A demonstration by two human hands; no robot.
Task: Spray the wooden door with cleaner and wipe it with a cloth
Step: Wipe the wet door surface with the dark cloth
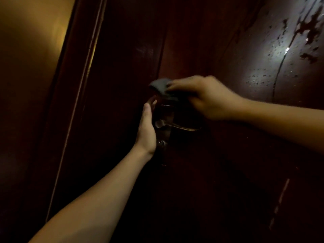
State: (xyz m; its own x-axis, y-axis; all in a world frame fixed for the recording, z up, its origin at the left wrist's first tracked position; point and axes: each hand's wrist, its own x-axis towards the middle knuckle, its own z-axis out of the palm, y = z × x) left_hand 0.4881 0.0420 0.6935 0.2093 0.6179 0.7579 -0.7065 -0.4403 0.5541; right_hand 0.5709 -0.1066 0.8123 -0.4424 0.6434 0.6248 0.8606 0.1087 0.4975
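Pinching a soft grey cloth (160, 85) against the glossy dark wooden door (219, 41), the right hand (206, 99) sits above the curved metal lever (180, 127); the left hand (146, 127), fingers straight, rests beside it.

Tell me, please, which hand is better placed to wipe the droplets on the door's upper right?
Right, probably: the right hand grips the cloth against the door, nearer the droplets; the left hand rests beside the door handle without a cloth.
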